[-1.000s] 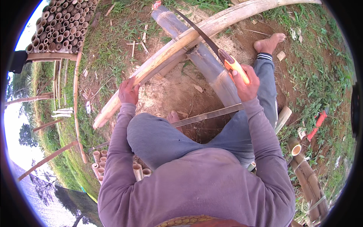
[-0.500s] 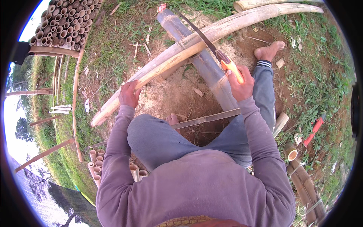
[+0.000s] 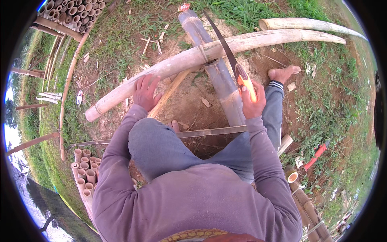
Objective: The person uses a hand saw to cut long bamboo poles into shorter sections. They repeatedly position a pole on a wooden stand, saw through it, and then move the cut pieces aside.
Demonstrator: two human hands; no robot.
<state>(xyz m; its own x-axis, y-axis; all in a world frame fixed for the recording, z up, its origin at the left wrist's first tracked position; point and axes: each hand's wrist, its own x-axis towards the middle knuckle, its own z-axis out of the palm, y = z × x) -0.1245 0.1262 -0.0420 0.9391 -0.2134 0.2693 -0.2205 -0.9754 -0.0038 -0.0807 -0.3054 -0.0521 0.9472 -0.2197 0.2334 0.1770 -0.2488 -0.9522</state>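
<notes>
A long pale bamboo pole (image 3: 173, 63) lies across a thick grey bamboo piece (image 3: 219, 78) in front of me. My left hand (image 3: 147, 92) rests on the near side of the pole, left of the crossing, its fingers spread and not wrapped round it. My right hand (image 3: 254, 99) grips the orange handle of a handsaw (image 3: 226, 48). The saw's dark blade points up and away, crossing over the pole just right of a joint ring. Whether the blade touches the pole, I cannot tell. Beneath the pole, a thin yellowish bamboo strip (image 3: 171, 93) slants toward my knee.
A flat bamboo slat (image 3: 211, 131) runs across in front of my lap. Cut bamboo tubes (image 3: 82, 173) stand at left; more are stacked in a rack (image 3: 74, 14) at far left. Another pole (image 3: 298, 24) lies at the back right. A red-handled tool (image 3: 315, 158) lies on the right.
The pole has turned and its left end sits differently, with a joint ring showing there. My left hand has gone from wrapping the pole to lying on it with fingers spread. The saw remains in my right hand.
</notes>
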